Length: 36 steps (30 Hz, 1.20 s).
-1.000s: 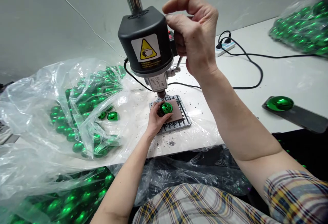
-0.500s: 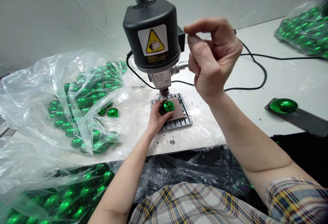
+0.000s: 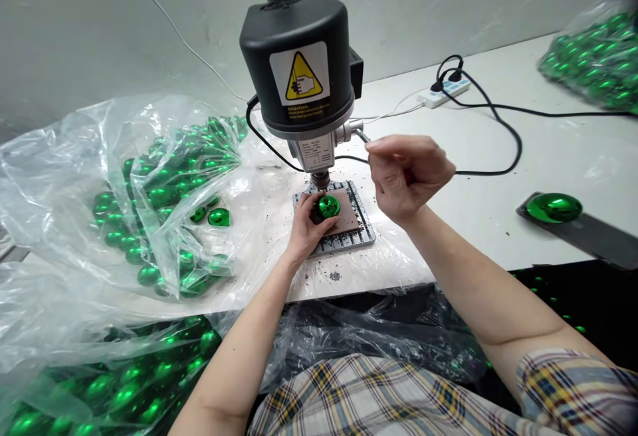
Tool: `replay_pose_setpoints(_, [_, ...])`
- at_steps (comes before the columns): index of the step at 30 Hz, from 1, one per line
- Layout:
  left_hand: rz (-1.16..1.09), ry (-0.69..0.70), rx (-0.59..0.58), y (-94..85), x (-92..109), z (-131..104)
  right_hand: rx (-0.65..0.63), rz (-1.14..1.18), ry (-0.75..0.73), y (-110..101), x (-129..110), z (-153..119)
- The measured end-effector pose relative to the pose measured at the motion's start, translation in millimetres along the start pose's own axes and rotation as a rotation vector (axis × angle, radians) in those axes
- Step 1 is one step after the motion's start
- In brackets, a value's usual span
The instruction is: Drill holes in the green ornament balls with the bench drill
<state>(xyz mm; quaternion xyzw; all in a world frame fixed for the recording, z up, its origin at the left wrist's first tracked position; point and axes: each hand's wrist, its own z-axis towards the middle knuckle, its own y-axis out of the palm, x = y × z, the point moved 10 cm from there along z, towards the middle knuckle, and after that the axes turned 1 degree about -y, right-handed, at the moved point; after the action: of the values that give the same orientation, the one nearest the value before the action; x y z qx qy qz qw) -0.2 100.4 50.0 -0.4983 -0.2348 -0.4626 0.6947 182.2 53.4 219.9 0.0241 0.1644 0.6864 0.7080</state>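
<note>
A shiny green ball [image 3: 329, 207] rests on a brown board [image 3: 347, 215] over the slotted metal base [image 3: 367, 228] of a black drill press [image 3: 299, 57]. Around its left side curl the thumb and fingers of my left hand [image 3: 306, 228], holding it under the drill's chuck [image 3: 319, 179]. My right hand [image 3: 411, 173] is closed at the end of the press's lever [image 3: 363, 135], to the right of the machine. Dark shavings lie scattered over the base and the sheet around it.
Several green balls [image 3: 159, 195] lie in a clear plastic bag at the left, and another bagful [image 3: 593, 60] stands at the far right. A green piece [image 3: 554, 208] sits on a dark flat object [image 3: 605, 240]. Behind are a power strip [image 3: 443, 92] and black cable.
My right hand has moved down and toward me, uncovering the power strip. The lever's end has come down with it. My left hand and the ball have barely moved.
</note>
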Motion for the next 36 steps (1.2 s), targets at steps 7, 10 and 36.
replay_pose_setpoints(7, [-0.007,-0.037,0.031,0.7,-10,0,0.03,0.023,0.351,22,34,60])
replay_pose_setpoints(10, [-0.006,-0.07,0.068,-0.1,-12,-2,0.013,0.114,0.537,35,62,80])
replay_pose_setpoints(36, [0.033,0.012,0.209,-31.9,62,-120,0.019,-0.063,0.728,41,117,88])
